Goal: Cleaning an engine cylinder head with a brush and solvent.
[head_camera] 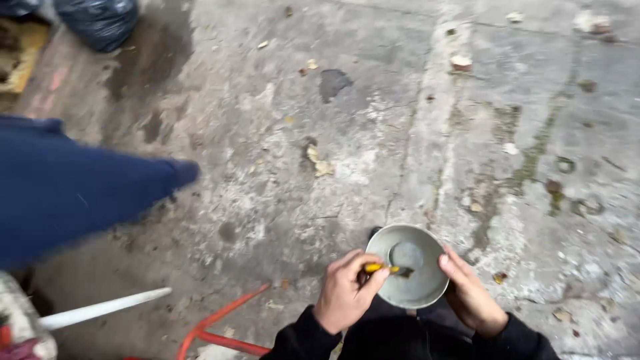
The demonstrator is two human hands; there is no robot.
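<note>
At lower centre our right hand [470, 297] grips the bowl [413, 263]; our left hand [345, 293] pinches a yellow tool [381, 268] (tip inside).

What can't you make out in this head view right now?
- Tip of the yellow-handled tool: too small and dark against the round grey metal bowl.
- Left hand grip: fingers curl over the handle.
- Right hand: palm hidden behind the bowl.
- Blue sleeve: motion-blurred, cut off at the left edge.

We count two hands [347, 293], one metal bowl [413, 267], one yellow-handled tool [383, 269], one black bag [100, 20], one white pole [107, 308] and one red frame [223, 330].
</note>
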